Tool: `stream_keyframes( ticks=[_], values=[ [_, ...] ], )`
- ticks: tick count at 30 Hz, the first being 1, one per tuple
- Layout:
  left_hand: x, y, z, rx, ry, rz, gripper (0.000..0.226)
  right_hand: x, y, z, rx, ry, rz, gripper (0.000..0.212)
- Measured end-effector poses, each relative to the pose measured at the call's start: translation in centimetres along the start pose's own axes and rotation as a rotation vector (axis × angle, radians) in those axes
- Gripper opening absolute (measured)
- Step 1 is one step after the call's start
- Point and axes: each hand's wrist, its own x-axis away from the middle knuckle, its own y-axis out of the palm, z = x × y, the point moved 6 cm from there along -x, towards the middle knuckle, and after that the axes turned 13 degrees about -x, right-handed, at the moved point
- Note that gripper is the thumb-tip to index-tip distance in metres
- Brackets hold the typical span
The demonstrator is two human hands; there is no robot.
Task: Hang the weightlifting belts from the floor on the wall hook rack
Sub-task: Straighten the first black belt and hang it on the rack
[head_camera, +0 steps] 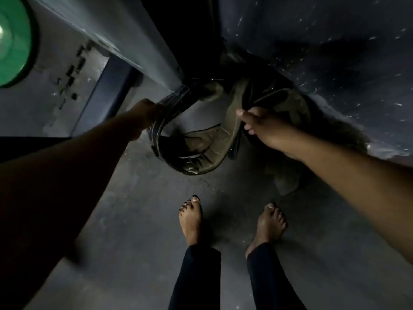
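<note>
A heap of worn olive-brown weightlifting belts (207, 151) lies on the dim grey floor at the foot of a dark wall. My left hand (147, 113) is closed around a dark curved belt (156, 130) at the heap's left edge. My right hand (261, 124) pinches the upper edge of another olive belt (279, 101) on the right side of the heap. Both belts look partly lifted, though blur hides the detail. The wall hook rack is out of view.
A grey metal beam (125, 41) runs diagonally down to the heap. A green weight plate (13, 41) sits at the far left. The speckled dark wall (335, 52) rises on the right. My bare feet (192, 218) stand on the floor just below the belts.
</note>
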Motion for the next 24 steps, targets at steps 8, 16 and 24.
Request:
stream_keyframes(
  ticks=[8,16,24],
  values=[
    [-2.7,22.8,-12.0,-0.278,0.353,0.117,0.038,-3.0,6.5,1.6,-0.275,0.097,-0.040,0.058],
    [6.4,-5.6,6.6,0.377,0.505,-0.581,0.041,-2.5,7.9,1.0,-0.562,0.203,-0.021,0.059],
    [15.7,-2.7,4.9,0.526,0.602,-0.677,0.041,0.6,5.2,-0.4,-0.932,0.264,0.143,0.056]
  ],
)
